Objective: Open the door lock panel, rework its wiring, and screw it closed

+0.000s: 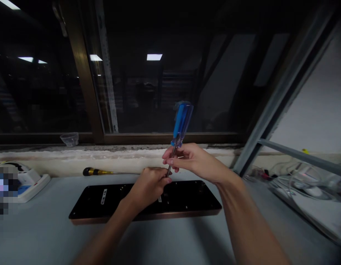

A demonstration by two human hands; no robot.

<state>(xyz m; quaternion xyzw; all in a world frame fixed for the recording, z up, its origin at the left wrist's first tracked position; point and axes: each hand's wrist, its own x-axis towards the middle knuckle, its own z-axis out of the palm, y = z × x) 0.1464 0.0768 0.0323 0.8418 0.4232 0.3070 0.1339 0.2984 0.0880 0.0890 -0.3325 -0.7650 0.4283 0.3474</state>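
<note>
The right hand (190, 159) pinches the shaft of one blue screwdriver (180, 125), held upright over one black panel (109, 200) on the tabletop (49, 235); the left hand (148, 184) is curled shut around its lower end. A second, yellow-handled screwdriver (96, 171) lies behind the panel. The blue one's tip is hidden by fingers.

upright blue-handled screwdriver (180, 127) over black panel (187, 200)
</note>
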